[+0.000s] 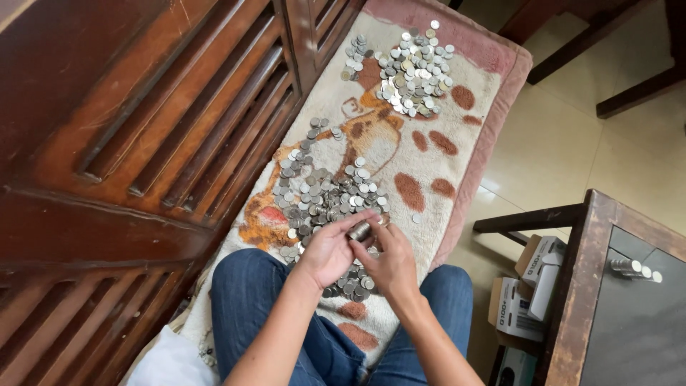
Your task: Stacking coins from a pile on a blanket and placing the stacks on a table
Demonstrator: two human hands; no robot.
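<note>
Over the near coin heap point(325, 196) on the patterned mat point(429, 154), both hands clench one coin stack point(360, 231), left hand point(325, 251) cradling and right hand point(389, 263) squaring it. A second coin heap point(414, 68) lies well beyond the near one, apparently kept separate.

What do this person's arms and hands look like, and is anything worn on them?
Both forearms are bare, with no sleeves in view. The left hand and right hand wear no gloves, and no watch, bracelet or ring shows on either. Blue jeans cover the legs below them.
</note>
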